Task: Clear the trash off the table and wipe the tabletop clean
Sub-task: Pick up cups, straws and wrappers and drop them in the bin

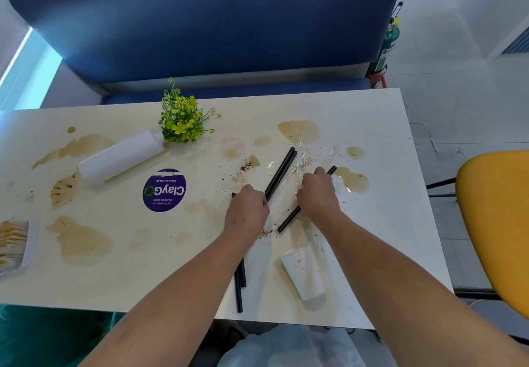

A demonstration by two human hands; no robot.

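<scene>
White table (386, 223) viewed from above, blotched with brown spills (83, 240). Below its near edge is a clear bag (286, 346) — contents indistinct. A white bottle (120, 156) lies on its side at far left, its end touching a small plant (180, 117). A tray (28, 249), cut off by the left edge, holds yellowish packets (11, 238). A stained cup (305, 273) lies on its side beside the right forearm, its inside not visible. The left hand (246, 212) is curled round a straw pair (282, 172). The right hand (317, 195) is curled over a single straw (289, 219) and clear wrap (300, 155) — fingertips hidden. Two near straws (238, 289) lie partly under the left forearm. Crumbs (245, 166) are scattered beyond the hands.
</scene>
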